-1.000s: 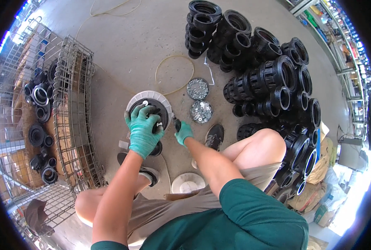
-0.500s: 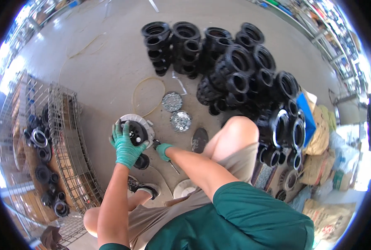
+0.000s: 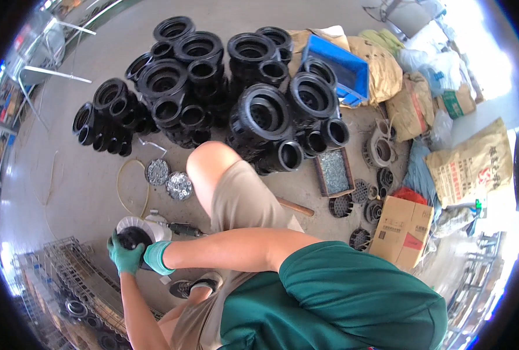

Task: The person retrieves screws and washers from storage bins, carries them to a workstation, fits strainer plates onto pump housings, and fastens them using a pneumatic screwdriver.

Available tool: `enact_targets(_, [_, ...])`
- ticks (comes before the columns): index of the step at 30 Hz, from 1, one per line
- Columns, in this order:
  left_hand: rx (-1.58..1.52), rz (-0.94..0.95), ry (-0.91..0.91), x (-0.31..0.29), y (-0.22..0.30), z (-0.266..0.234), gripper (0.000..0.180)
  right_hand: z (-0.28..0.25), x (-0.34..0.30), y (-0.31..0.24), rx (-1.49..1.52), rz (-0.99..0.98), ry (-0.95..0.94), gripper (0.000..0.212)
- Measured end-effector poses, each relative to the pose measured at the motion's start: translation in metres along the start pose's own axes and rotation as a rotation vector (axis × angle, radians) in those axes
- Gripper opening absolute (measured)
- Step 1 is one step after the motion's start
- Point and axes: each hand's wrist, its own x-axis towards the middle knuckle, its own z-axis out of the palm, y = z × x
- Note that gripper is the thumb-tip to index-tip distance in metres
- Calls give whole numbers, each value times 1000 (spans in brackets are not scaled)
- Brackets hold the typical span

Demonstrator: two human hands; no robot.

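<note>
A black round plastic part point(image 3: 133, 235) sits in a white round holder point(image 3: 124, 222) on the floor at the lower left. My left hand point(image 3: 124, 258), in a green glove, curls its fingers round the part's left and near side. Against its near right edge is my right hand point(image 3: 158, 258), gloved too; its fingertips are mostly hidden, but the hand is closed at the part. Just right of the holder lies a dark power screwdriver point(image 3: 185, 229) with its bit pointing left, touched by neither hand. Two round trays of small metal hardware point(image 3: 179, 185) rest beyond it.
Black pipe-like housings point(image 3: 259, 111) stand in a large group ahead. A blue crate point(image 3: 336, 69), sacks point(image 3: 410, 108), a wooden box of small metal pieces point(image 3: 334, 172) and a cardboard carton point(image 3: 400, 232) are to the right. A wire cage point(image 3: 90, 280) borders the left; a yellow hose point(image 3: 119, 189) loops nearby.
My view has swung right. My right hand has let go of the power screwdriver, which now lies beside the holder, and has moved to the black part. The left hand has shifted to its near left side.
</note>
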Motion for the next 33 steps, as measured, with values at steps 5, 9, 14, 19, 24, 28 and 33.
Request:
enact_targets(5, [-909, 23, 58, -45, -21, -41, 102, -28, -20, 16, 454, 78, 549, 44])
enact_targets(9, [-1261, 7, 116, -105, 26, -108, 98, -56, -42, -12, 539, -174, 392, 51])
enact_targets(14, [-1564, -34, 107, -142, 21, -112, 86, -73, -70, -49, 742, -349, 333, 45])
enact_targets(19, [-1698, -68, 94, -165, 28, -97, 86, -67, -99, -64, 920, -455, 463, 38])
enact_targets(24, [-1570, 128, -48, -149, 74, -117, 120, -70, -113, -55, 940, -433, 471, 39])
enact_targets(28, [-1334, 304, -5, -128, 75, -145, 121, -96, -110, -46, 785, -489, 636, 33])
enact_targets(33, [-1098, 166, -76, -109, 21, -154, 82, -167, -93, -29, 461, -431, 725, 32])
